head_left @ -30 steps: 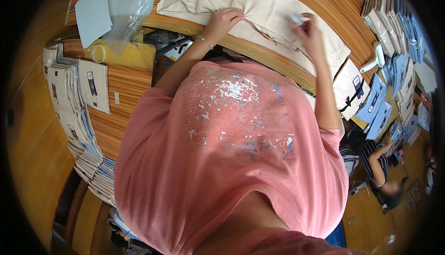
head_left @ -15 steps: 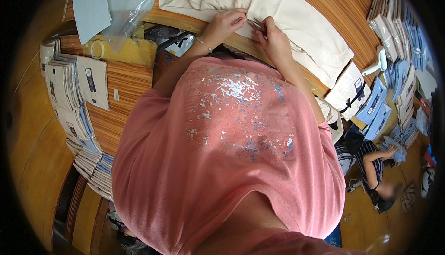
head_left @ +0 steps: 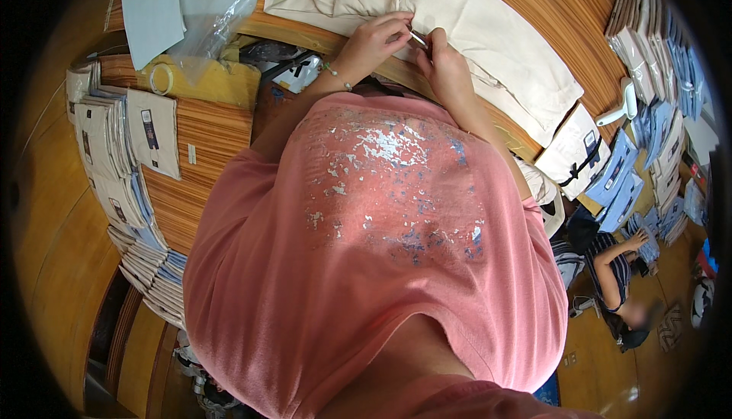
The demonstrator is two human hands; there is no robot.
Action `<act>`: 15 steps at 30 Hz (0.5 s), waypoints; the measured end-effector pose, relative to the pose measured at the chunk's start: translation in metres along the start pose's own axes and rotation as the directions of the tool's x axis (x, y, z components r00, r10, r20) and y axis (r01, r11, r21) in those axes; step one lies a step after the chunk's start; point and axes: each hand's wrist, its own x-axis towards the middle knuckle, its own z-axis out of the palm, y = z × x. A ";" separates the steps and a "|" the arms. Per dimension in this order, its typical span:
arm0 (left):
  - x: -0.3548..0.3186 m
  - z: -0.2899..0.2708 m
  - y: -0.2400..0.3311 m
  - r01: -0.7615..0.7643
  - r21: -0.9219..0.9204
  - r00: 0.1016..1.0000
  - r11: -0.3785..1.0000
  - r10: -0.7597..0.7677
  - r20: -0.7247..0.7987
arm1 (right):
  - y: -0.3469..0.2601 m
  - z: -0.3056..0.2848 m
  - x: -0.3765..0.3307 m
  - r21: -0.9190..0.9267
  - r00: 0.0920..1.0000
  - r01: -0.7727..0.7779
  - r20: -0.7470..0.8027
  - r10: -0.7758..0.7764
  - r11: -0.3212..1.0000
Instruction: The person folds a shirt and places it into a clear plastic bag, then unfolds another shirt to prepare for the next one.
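A cream garment [head_left: 476,19] lies spread over the wooden table's front edge. At that edge my left hand [head_left: 375,44] is closed, thumb and fingers brought together in front of the cloth. What its fingertips pinch is too small to make out. Just to its right, my right hand [head_left: 444,64] grips a thin, shiny metal tool [head_left: 417,36], which looks like small snips. The tool points toward my left fingertips, and my right fingers hide most of it.
Clear plastic bags [head_left: 217,7] and pale sheets [head_left: 155,15] lie at the far left. Packed folded garments are stacked at left [head_left: 99,133] and right [head_left: 640,49]. A white-handled tool [head_left: 619,105] rests on the right. Another person [head_left: 614,274] sits at lower right.
My right hand has turned slightly and shifted left, and the metal tool now shows a brighter side. My left hand stays nearly in place. At lower right, the person's hand has moved slightly.
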 end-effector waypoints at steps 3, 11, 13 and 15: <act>-0.001 0.002 -0.001 -0.017 0.000 0.999 1.000 0.017 -0.035 | 0.000 0.001 0.000 0.015 1.000 0.018 -0.013 -0.018 1.000; -0.002 0.002 -0.001 0.004 0.020 0.999 1.000 -0.004 -0.033 | 0.000 -0.003 -0.005 0.054 0.999 0.012 -0.036 -0.010 0.998; -0.002 0.002 0.000 -0.003 0.030 0.999 1.000 0.005 -0.033 | -0.001 -0.002 -0.002 0.054 0.999 0.024 -0.049 -0.022 0.998; -0.002 0.002 0.002 -0.005 0.035 0.999 0.999 0.007 -0.039 | 0.001 0.000 -0.001 0.061 0.999 0.003 -0.037 -0.001 0.998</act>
